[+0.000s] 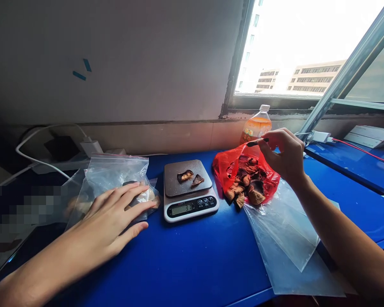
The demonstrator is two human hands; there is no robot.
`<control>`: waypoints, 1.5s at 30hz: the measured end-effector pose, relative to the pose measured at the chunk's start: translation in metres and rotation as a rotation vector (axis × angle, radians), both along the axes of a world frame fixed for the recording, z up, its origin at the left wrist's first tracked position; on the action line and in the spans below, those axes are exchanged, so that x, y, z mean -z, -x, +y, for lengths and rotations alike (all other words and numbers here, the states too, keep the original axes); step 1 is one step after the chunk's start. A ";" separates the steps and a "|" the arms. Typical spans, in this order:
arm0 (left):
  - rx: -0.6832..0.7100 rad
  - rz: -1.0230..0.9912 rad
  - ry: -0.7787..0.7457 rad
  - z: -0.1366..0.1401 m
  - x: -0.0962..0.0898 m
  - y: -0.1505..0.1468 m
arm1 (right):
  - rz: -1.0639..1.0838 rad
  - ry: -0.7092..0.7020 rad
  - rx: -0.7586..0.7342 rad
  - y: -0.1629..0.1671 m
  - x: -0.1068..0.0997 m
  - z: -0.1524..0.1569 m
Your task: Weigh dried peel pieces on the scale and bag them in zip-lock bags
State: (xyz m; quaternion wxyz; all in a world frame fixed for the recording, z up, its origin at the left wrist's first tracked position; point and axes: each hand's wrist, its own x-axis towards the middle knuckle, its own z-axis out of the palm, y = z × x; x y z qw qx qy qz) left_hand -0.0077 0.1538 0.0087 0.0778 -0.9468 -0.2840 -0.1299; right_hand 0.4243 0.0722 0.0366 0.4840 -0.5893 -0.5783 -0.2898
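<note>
My left hand (120, 215) lies with fingers stretched out over a clear zip bag (115, 167) that has pale pieces inside. Up on the right, my right hand (283, 153) pinches a small dark dried slice (257, 143) between thumb and fingers. Below it sits a red plastic bag (222, 170), its mouth wide, full of brown curled dried pieces (246, 179); several spill over its front edge. Between my hands stands a kitchen scale (191, 204) with two dried slices (185, 175) on its metal plate. Its small display is lit, but the digits are hard to read.
Flat clear plastic bags (284, 238) lie on the blue table (198, 264) under my right forearm. A bottle of orange drink (257, 121) stands behind the red bag, near the window. White chargers (91, 147) and cables run along the wall. At far right are white boxes (371, 135).
</note>
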 end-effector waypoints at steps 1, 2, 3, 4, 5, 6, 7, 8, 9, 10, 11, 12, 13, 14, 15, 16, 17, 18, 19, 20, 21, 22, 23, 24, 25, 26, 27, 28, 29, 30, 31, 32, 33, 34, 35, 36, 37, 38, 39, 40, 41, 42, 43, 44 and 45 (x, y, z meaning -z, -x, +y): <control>0.006 0.009 0.005 0.001 0.001 0.001 | 0.005 -0.044 -0.010 0.007 0.001 -0.001; 0.008 0.019 0.010 0.002 0.001 0.003 | 0.037 -0.077 -0.024 0.016 0.002 -0.001; 0.009 0.031 0.015 0.004 0.002 0.005 | 0.086 -0.087 -0.051 0.027 0.004 -0.002; 0.005 0.041 0.019 0.005 0.003 0.006 | 0.131 -0.072 -0.092 0.038 0.005 -0.001; 0.000 0.046 0.023 0.006 0.004 0.007 | 0.159 -0.033 -0.149 0.051 0.008 0.000; -0.004 0.042 0.025 0.007 0.005 0.008 | 0.155 0.039 -0.217 0.063 0.010 0.003; -0.005 0.030 0.027 0.008 0.006 0.009 | 0.124 0.121 -0.282 0.074 0.013 0.007; 0.003 0.014 0.031 0.009 0.006 0.009 | 0.088 0.200 -0.332 0.084 0.015 0.013; 0.012 -0.003 0.036 0.009 0.007 0.009 | 0.062 0.266 -0.362 0.092 0.018 0.021; 0.021 -0.022 0.039 0.009 0.007 0.009 | 0.060 0.312 -0.374 0.098 0.020 0.030; 0.030 -0.033 0.042 0.008 0.007 0.008 | 0.077 0.355 -0.373 0.103 0.022 0.041; 0.035 -0.039 0.042 0.008 0.007 0.008 | 0.098 0.394 -0.368 0.106 0.024 0.051; 0.039 -0.036 0.040 0.008 0.007 0.007 | 0.115 0.437 -0.368 0.108 0.025 0.061; 0.042 -0.026 0.035 0.007 0.006 0.007 | 0.122 0.483 -0.375 0.109 0.025 0.069; 0.043 -0.011 0.031 0.006 0.006 0.006 | 0.116 0.534 -0.395 0.110 0.025 0.074; 0.046 0.005 0.028 0.006 0.006 0.006 | 0.096 0.578 -0.421 0.110 0.023 0.077; 0.048 0.018 0.023 0.006 0.006 0.007 | 0.068 0.599 -0.446 0.110 0.021 0.076; 0.053 0.028 0.017 0.006 0.006 0.007 | 0.040 0.587 -0.460 0.109 0.017 0.072; 0.059 0.037 0.012 0.006 0.007 0.008 | 0.022 0.547 -0.460 0.107 0.012 0.065; 0.061 0.040 0.007 0.006 0.007 0.009 | 0.020 0.479 -0.446 0.105 0.008 0.056; 0.066 0.045 0.003 0.007 0.008 0.010 | 0.035 0.385 -0.421 0.100 0.003 0.046; 0.073 0.054 0.002 0.007 0.008 0.010 | 0.070 0.273 -0.389 0.095 -0.001 0.035; 0.075 0.060 0.003 0.007 0.008 0.011 | 0.120 0.153 -0.353 0.088 -0.004 0.026; 0.077 0.060 0.005 0.007 0.007 0.011 | 0.169 0.043 -0.312 0.080 -0.006 0.018; 0.077 0.051 0.007 0.007 0.006 0.010 | 0.209 -0.044 -0.263 0.071 -0.007 0.012; 0.076 0.040 0.016 0.006 0.005 0.009 | 0.236 -0.105 -0.205 0.061 -0.006 0.008; 0.071 0.028 0.029 0.005 0.004 0.009 | 0.255 -0.132 -0.142 0.051 -0.005 0.006; 0.063 0.016 0.043 0.004 0.002 0.008 | 0.266 -0.125 -0.079 0.042 -0.003 0.006; 0.060 0.013 0.057 0.003 0.001 0.008 | 0.273 -0.097 -0.021 0.034 0.000 0.008; 0.057 0.022 0.067 0.003 0.000 0.008 | 0.278 -0.062 0.032 0.027 0.002 0.010; 0.052 0.031 0.071 0.003 0.000 0.009 | 0.282 -0.026 0.082 0.022 0.005 0.013; 0.044 0.041 0.069 0.003 0.000 0.010 | 0.280 0.021 0.131 0.018 0.007 0.016; 0.037 0.049 0.063 0.003 0.000 0.012 | 0.273 0.072 0.174 0.016 0.009 0.018; 0.032 0.055 0.059 0.004 0.001 0.013 | 0.267 0.114 0.209 0.015 0.010 0.020; 0.031 0.059 0.055 0.005 0.002 0.015 | 0.259 0.151 0.236 0.015 0.011 0.021; 0.034 0.059 0.051 0.005 0.002 0.017 | 0.247 0.186 0.253 0.016 0.012 0.022; 0.041 0.055 0.045 0.006 0.003 0.018 | 0.232 0.222 0.259 0.016 0.012 0.023; 0.051 0.052 0.041 0.006 0.003 0.019 | 0.206 0.272 0.253 0.016 0.012 0.024; 0.060 0.049 0.037 0.006 0.003 0.020 | 0.172 0.337 0.237 0.015 0.012 0.024; 0.064 0.049 0.034 0.006 0.003 0.021 | 0.132 0.414 0.213 0.013 0.013 0.024; 0.065 0.052 0.031 0.006 0.003 0.021 | 0.096 0.492 0.181 0.011 0.014 0.024; 0.064 0.057 0.027 0.006 0.003 0.021 | 0.067 0.560 0.145 0.008 0.016 0.024; 0.060 0.068 0.022 0.006 0.003 0.020 | 0.045 0.615 0.116 0.005 0.018 0.024; 0.055 0.078 0.015 0.006 0.003 0.020 | 0.029 0.655 0.095 0.002 0.020 0.024; 0.053 0.083 0.007 0.005 0.003 0.019 | 0.015 0.683 0.081 -0.002 0.022 0.024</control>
